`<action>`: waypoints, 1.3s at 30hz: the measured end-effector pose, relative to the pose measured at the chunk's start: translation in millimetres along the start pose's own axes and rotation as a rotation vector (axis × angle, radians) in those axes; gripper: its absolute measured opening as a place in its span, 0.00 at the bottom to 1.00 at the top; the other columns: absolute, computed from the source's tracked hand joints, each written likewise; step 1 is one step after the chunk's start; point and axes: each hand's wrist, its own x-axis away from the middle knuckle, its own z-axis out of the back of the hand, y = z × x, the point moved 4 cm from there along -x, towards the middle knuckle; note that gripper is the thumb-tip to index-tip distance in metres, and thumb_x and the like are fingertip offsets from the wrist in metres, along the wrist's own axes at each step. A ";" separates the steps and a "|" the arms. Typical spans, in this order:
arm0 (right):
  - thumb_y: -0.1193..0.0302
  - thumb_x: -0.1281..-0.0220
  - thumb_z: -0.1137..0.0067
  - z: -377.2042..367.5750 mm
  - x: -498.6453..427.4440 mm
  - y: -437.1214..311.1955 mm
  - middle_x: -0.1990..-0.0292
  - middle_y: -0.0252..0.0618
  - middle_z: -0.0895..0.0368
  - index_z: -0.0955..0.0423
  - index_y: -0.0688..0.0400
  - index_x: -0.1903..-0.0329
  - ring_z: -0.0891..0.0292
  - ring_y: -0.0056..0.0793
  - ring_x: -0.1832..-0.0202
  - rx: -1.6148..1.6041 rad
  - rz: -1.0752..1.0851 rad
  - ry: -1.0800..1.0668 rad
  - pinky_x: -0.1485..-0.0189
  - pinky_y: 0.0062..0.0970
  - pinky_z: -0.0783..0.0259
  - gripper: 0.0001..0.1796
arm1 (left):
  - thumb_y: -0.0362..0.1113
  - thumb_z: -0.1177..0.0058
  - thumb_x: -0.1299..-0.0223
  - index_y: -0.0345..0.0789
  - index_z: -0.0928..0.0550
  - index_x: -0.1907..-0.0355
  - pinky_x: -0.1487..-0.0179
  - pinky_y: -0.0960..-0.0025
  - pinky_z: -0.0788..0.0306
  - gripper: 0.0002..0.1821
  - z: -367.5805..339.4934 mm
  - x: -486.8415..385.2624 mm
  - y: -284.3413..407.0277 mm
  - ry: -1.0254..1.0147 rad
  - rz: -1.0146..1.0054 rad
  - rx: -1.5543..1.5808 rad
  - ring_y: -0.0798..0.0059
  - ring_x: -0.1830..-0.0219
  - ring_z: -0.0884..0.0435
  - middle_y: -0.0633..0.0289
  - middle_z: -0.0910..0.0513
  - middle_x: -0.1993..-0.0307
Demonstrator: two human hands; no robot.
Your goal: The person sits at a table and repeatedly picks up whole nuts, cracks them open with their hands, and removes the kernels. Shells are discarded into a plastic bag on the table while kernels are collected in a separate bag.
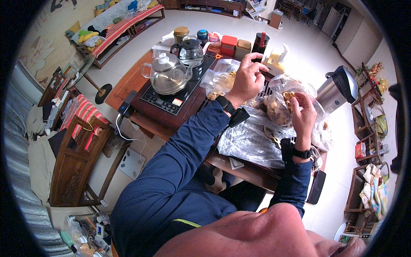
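Note:
My left hand [247, 78] is raised over a plastic bag with walnut pieces [224, 78], its fingers bent and apart, and nothing shows between them. On the right, my right hand [302, 110] pinches a cracked walnut piece [288, 95] above a clear bag of walnuts [276, 110]. Crumpled clear plastic sheeting [250, 138] covers the near part of the table. A curved metal tool, perhaps a nutcracker [272, 137], lies on this plastic below the walnut bag. Both wrists wear black straps.
A glass kettle [168, 75] stands on a black induction hob [160, 100], with a glass pot [190, 53] behind. Jars, a red canister [228, 45], a dark flask [260, 43] and a tissue box [276, 62] line the far edge. A steel vacuum jug [335, 86] is at right.

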 end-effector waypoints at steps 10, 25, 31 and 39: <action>0.71 0.29 0.35 -1.5 -0.5 1.1 0.58 0.44 0.09 0.18 0.63 0.47 0.11 0.28 0.54 -0.037 -0.001 -0.025 0.50 0.27 0.19 0.13 | 0.27 0.41 0.47 0.35 0.14 0.51 0.44 0.62 0.19 0.18 -5.7 1.9 9.7 -0.238 -0.016 0.259 0.53 0.38 0.20 0.46 0.27 0.36; 0.73 0.35 0.33 -6.8 2.1 -3.7 0.50 0.49 0.11 0.19 0.62 0.42 0.13 0.40 0.48 0.099 0.134 -0.181 0.43 0.34 0.20 0.19 | 0.43 0.33 0.45 0.36 0.16 0.40 0.26 0.51 0.34 0.28 -18.5 13.1 20.1 -0.544 -0.309 0.068 0.49 0.30 0.27 0.47 0.25 0.33; 0.73 0.36 0.33 -6.3 3.3 -6.5 0.50 0.48 0.11 0.18 0.62 0.43 0.13 0.39 0.48 0.115 0.127 -0.186 0.43 0.34 0.20 0.19 | 0.39 0.30 0.46 0.35 0.14 0.46 0.29 0.53 0.31 0.24 -23.5 16.2 15.8 -0.527 -0.307 -0.029 0.52 0.35 0.23 0.50 0.21 0.37; 0.73 0.35 0.33 -5.7 2.8 -9.2 0.51 0.48 0.11 0.18 0.63 0.43 0.12 0.37 0.49 0.138 0.156 -0.190 0.44 0.31 0.21 0.19 | 0.42 0.28 0.46 0.34 0.12 0.52 0.29 0.53 0.31 0.20 -24.9 18.5 16.0 -0.531 -0.326 -0.041 0.52 0.35 0.22 0.51 0.20 0.38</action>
